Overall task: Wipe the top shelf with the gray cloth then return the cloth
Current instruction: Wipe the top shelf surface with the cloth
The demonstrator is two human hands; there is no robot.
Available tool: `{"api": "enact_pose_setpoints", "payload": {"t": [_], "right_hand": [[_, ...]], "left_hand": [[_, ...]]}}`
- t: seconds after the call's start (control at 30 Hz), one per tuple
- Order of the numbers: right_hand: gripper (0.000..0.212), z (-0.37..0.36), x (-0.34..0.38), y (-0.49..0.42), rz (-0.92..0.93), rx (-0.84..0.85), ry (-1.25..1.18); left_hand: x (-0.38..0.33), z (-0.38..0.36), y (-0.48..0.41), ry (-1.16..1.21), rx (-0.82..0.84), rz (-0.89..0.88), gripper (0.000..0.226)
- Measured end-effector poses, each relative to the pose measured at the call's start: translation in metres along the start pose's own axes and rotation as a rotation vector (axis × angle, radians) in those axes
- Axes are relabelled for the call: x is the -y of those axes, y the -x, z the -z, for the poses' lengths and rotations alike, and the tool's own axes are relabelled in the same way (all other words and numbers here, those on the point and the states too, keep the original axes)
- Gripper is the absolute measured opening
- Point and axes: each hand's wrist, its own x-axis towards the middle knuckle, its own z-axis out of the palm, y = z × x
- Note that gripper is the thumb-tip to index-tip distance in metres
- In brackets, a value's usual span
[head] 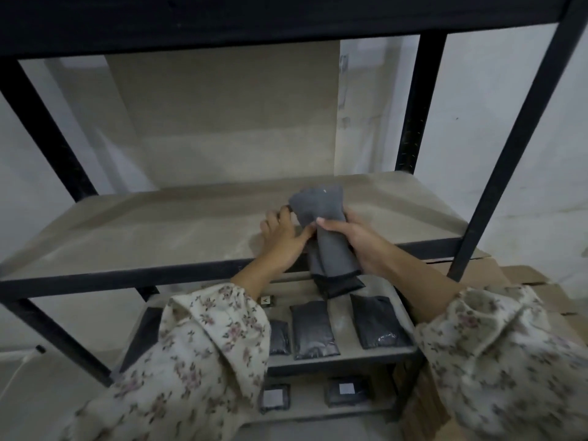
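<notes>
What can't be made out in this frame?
Head view:
top shelf: only its dark front edge shows; surface cut off by the frame's upper edge.
right hand fingers: hidden behind the gray cloth.
white labels on the lowest packets: too small and blurred to read.

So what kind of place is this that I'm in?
Probably a storeroom or stockroom: a black-framed shelving rack with board shelves, dark packets laid side by side on a lower shelf, and flattened cardboard beside it against plain white walls.

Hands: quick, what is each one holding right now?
Left hand: closed, pinching the edge of the cloth.
Right hand: closed, gripping the cloth.
</notes>
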Motion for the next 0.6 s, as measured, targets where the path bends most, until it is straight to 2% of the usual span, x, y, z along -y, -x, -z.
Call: {"api": "enact_pose_setpoints", "payload": {"t": [0.07,0.1,0.17,0.23,0.3,0.33,0.4,0.5,0.6], "right_hand": [[0.051,-0.004,0.008,-0.003,-0.002,-0.108,0.146],[0.052,-0.001,0.013,-0.007,0.058,-0.199,0.264],[0.053,0.015,0.022,-0.017,0.194,-0.412,0.680],[0.060,0.035,0.021,-0.027,0.078,-0.541,1.175],[0.060,0.040,0.009,-0.039,-0.160,-0.543,1.442],[0.058,0.034,0.002,-0.043,-0.241,-0.528,1.491],[0.053,0.008,-0.008,-0.052,-0.268,-0.554,1.479],[0.044,-0.043,-0.016,-0.059,-0.155,-0.548,1.391],[0.042,-0.092,-0.023,-0.056,-0.003,-0.363,1.357]], "left_hand": [[0.015,0.015,-0.005,-0.198,-0.040,-0.144,0.049],[0.026,0.022,-0.008,-0.248,-0.041,-0.202,0.043],[0.052,0.035,-0.014,-0.336,-0.045,-0.273,0.036],[0.082,0.046,-0.019,-0.435,-0.027,-0.304,0.039],[0.109,0.052,-0.022,-0.492,0.059,-0.318,0.046],[0.119,0.054,-0.023,-0.493,0.109,-0.319,0.049],[0.130,0.056,-0.026,-0.485,0.153,-0.336,0.051],[0.131,0.054,-0.028,-0.509,0.168,-0.336,0.052],[0.132,0.055,-0.030,-0.519,0.220,-0.312,0.053]]}}
